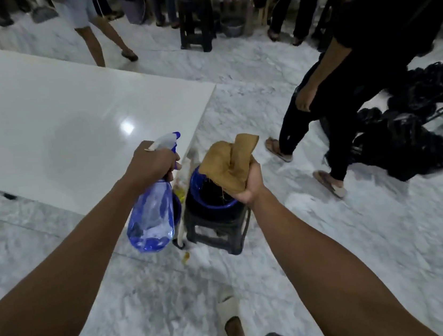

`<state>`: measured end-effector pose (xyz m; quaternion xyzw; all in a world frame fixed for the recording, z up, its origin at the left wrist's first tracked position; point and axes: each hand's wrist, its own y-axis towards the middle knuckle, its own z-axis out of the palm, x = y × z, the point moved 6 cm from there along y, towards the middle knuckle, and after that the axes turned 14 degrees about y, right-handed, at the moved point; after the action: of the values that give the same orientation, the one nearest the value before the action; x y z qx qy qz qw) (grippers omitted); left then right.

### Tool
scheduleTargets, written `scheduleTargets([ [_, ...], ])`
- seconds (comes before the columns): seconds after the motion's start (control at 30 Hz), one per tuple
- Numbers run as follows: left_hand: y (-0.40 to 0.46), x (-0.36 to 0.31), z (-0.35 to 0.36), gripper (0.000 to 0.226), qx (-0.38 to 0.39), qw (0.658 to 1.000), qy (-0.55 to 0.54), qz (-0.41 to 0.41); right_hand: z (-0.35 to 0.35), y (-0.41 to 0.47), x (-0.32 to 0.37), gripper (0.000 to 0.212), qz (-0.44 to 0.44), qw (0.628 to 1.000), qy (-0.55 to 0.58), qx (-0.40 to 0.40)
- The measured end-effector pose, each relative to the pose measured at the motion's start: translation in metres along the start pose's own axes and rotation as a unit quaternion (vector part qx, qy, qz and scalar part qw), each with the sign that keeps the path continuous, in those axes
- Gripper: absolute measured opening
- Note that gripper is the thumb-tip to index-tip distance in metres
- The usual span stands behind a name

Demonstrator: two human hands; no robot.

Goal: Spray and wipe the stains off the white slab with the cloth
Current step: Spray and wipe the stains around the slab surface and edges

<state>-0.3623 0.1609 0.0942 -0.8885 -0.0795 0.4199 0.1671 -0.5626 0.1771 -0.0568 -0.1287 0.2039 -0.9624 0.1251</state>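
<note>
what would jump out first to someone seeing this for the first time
Two bare arms reach into the middle of the view: the left hand grips a blue spray bottle by its trigger head, and the right hand holds a bunched tan cloth. Just beyond them a blue basin sits on a dark stool. To the left lies the big glossy white slab, catching a bright light spot, on the marble floor.

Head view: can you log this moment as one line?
left hand: grips spray bottle | right hand: holds brown cloth | white slab: untouched
</note>
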Motion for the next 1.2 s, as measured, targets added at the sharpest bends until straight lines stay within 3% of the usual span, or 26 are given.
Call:
scheduleTargets([
  [0.17, 0.029, -0.065, 0.019, 0.031, 0.017, 0.999, 0.026, 0.016, 0.028, 0.018, 0.069, 0.036, -0.032, 0.997, -0.047, 0.056],
  [0.27, 0.056, -0.104, 0.03, 0.022, 0.016, 0.999, 0.02, 0.03, 0.046, 0.038, 0.118, 0.043, -0.04, 0.995, -0.073, 0.047],
  [0.33, 0.082, -0.128, 0.039, 0.013, 0.005, 0.999, 0.024, 0.035, 0.055, 0.059, 0.151, 0.052, -0.02, 0.997, -0.066, 0.039],
  [0.43, 0.128, -0.162, 0.055, 0.022, -0.022, 0.999, 0.018, 0.024, 0.067, 0.101, 0.203, 0.063, 0.017, 0.996, -0.083, 0.04],
  [0.57, 0.185, -0.208, 0.083, 0.032, -0.044, 0.999, -0.007, 0.016, 0.083, 0.164, 0.27, 0.053, 0.054, 0.991, -0.114, 0.038],
  [0.7, 0.233, -0.246, 0.105, 0.026, -0.076, 0.996, -0.039, -0.037, 0.111, 0.213, 0.331, 0.041, 0.108, 0.981, -0.148, 0.069],
  [0.83, 0.269, -0.276, 0.119, 0.026, -0.085, 0.99, -0.083, -0.071, 0.139, 0.263, 0.356, 0.039, 0.175, 0.966, -0.15, 0.118],
  [0.93, 0.298, -0.29, 0.115, 0.017, -0.094, 0.985, -0.114, -0.084, 0.155, 0.306, 0.366, 0.048, 0.188, 0.961, -0.175, 0.107],
  [1.07, 0.346, -0.297, 0.096, 0.036, -0.116, 0.978, -0.127, -0.115, 0.177, 0.373, 0.372, 0.042, 0.191, 0.954, -0.21, 0.098],
  [1.2, 0.413, -0.3, 0.07, 0.026, -0.135, 0.972, -0.135, -0.139, 0.196, 0.454, 0.376, 0.046, 0.213, 0.944, -0.232, 0.099],
])
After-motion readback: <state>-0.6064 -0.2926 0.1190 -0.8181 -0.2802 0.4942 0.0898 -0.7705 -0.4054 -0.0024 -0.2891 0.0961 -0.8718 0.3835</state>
